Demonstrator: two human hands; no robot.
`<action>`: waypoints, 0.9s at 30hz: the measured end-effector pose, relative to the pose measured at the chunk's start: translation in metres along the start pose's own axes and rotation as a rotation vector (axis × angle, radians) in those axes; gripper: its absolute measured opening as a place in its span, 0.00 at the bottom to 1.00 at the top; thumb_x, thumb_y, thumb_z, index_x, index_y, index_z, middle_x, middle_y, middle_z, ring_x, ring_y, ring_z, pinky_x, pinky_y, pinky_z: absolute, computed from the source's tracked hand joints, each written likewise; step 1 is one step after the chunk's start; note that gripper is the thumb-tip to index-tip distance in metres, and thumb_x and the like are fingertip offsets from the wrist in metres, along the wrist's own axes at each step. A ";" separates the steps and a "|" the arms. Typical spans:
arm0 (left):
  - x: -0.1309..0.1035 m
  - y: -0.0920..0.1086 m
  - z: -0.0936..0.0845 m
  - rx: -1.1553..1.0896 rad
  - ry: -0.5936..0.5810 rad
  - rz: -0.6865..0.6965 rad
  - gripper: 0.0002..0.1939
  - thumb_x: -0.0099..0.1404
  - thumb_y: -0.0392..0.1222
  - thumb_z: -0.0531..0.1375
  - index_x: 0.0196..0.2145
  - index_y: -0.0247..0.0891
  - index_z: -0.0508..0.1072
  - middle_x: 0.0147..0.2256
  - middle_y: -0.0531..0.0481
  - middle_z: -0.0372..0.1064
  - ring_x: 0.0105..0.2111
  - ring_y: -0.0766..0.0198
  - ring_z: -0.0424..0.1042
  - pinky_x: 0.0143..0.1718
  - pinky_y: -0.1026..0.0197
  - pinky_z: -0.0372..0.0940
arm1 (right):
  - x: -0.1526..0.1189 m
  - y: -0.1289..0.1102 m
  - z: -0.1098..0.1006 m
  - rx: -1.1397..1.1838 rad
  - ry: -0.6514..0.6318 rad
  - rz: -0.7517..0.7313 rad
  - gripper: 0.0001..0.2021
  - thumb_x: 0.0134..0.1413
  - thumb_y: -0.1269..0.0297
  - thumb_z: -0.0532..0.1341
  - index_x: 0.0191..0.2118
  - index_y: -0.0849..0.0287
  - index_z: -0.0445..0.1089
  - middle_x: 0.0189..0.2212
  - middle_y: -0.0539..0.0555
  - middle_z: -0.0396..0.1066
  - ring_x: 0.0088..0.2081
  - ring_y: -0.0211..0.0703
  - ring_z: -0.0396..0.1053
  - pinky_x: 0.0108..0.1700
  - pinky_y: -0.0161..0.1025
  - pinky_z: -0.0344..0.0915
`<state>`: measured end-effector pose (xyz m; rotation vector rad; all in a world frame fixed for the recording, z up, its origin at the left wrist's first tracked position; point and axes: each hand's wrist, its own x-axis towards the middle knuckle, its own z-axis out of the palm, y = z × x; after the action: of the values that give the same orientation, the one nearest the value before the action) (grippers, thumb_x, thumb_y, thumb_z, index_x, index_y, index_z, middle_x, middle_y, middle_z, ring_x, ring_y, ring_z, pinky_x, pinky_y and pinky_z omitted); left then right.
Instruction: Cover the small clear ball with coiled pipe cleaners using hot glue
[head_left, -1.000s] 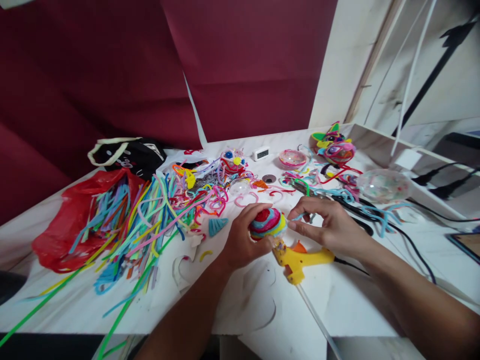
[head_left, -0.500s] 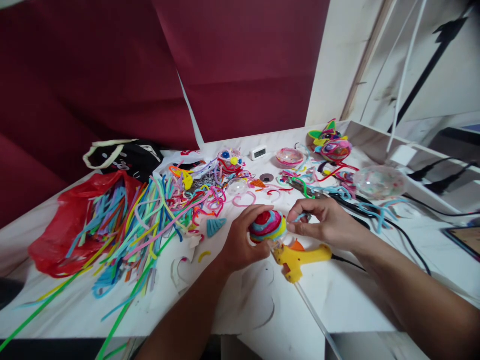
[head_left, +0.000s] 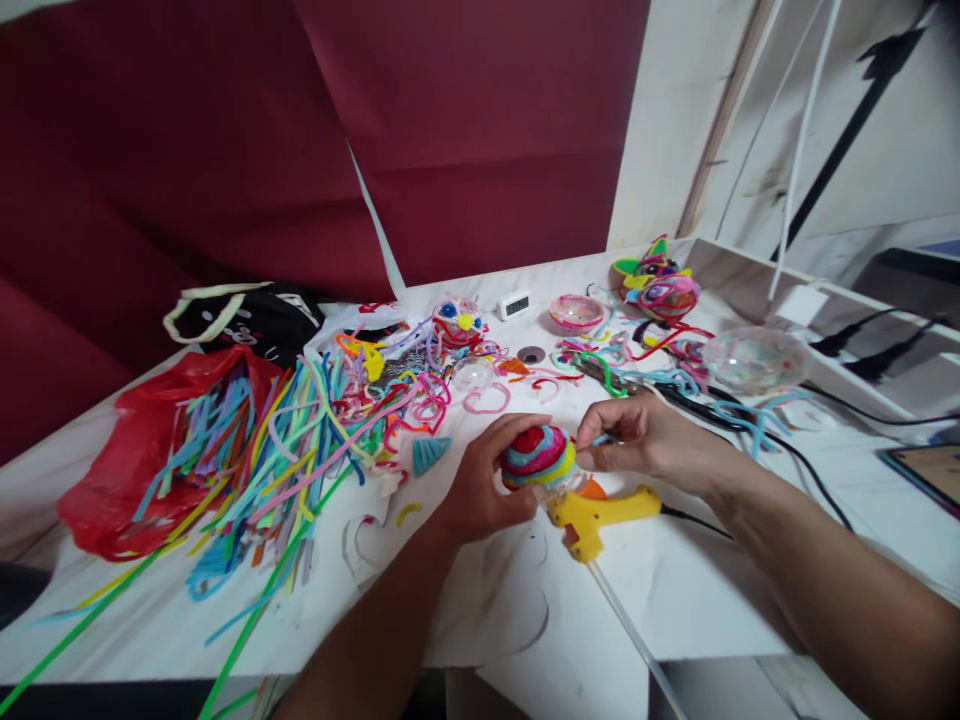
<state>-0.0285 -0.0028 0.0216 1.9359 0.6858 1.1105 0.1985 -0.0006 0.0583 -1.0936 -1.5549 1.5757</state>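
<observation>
My left hand (head_left: 484, 485) is wrapped round the left side of a striped ball (head_left: 538, 455) in red, pink, blue and yellow. At the ball's right edge is my right hand (head_left: 637, 440), its thumb and forefinger pinched; what lies between the fingertips is too small to name. A bit of light blue shows inside that hand's curled fingers. Just below the ball, a yellow glue gun (head_left: 600, 515) lies on the table with a clear glue stick (head_left: 626, 625) pointing toward the front edge. A blue ribbed piece (head_left: 431, 454) sits left of my left hand.
Pipe cleaners (head_left: 300, 440) spill from a red plastic bag (head_left: 112, 490) on the left. A black bag (head_left: 259, 320), a white timer (head_left: 514, 305) and colourful figures (head_left: 664, 290) stand at the back. Clear bowls (head_left: 756, 360), pliers and black cables lie to the right.
My right fingertips have shifted slightly at the ball's right edge, and less light blue shows between them. The view has moved a little. My left hand still holds the ball.
</observation>
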 end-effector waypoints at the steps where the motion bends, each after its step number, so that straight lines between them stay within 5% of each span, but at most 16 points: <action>1: 0.000 -0.001 0.000 -0.009 -0.004 -0.006 0.34 0.48 0.33 0.62 0.55 0.40 0.68 0.53 0.44 0.67 0.53 0.51 0.67 0.53 0.54 0.64 | 0.000 0.000 0.000 0.012 0.001 0.002 0.09 0.37 0.67 0.73 0.28 0.61 0.75 0.23 0.46 0.72 0.25 0.31 0.66 0.27 0.29 0.60; 8: -0.002 -0.002 0.000 -0.065 -0.022 -0.070 0.33 0.49 0.34 0.62 0.55 0.39 0.69 0.52 0.43 0.67 0.51 0.51 0.68 0.51 0.55 0.64 | 0.003 0.002 0.002 0.119 0.012 0.064 0.14 0.28 0.69 0.76 0.25 0.61 0.73 0.21 0.46 0.73 0.23 0.31 0.66 0.26 0.28 0.60; 16: -0.002 0.001 -0.001 -0.184 -0.060 -0.178 0.32 0.52 0.40 0.65 0.56 0.38 0.68 0.50 0.43 0.69 0.46 0.52 0.70 0.46 0.57 0.66 | 0.004 0.003 0.001 0.148 0.002 0.100 0.17 0.26 0.69 0.77 0.25 0.61 0.71 0.21 0.46 0.73 0.22 0.31 0.67 0.26 0.29 0.61; 27: -0.005 -0.004 0.001 -0.406 0.014 -0.269 0.33 0.49 0.46 0.68 0.54 0.41 0.69 0.50 0.44 0.69 0.51 0.49 0.69 0.50 0.55 0.65 | 0.007 0.006 0.003 0.188 0.000 0.079 0.21 0.29 0.63 0.77 0.30 0.61 0.69 0.25 0.45 0.69 0.27 0.31 0.65 0.31 0.31 0.60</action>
<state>-0.0306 -0.0045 0.0158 1.4476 0.6479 1.0049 0.1933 0.0037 0.0516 -1.0612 -1.3463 1.7361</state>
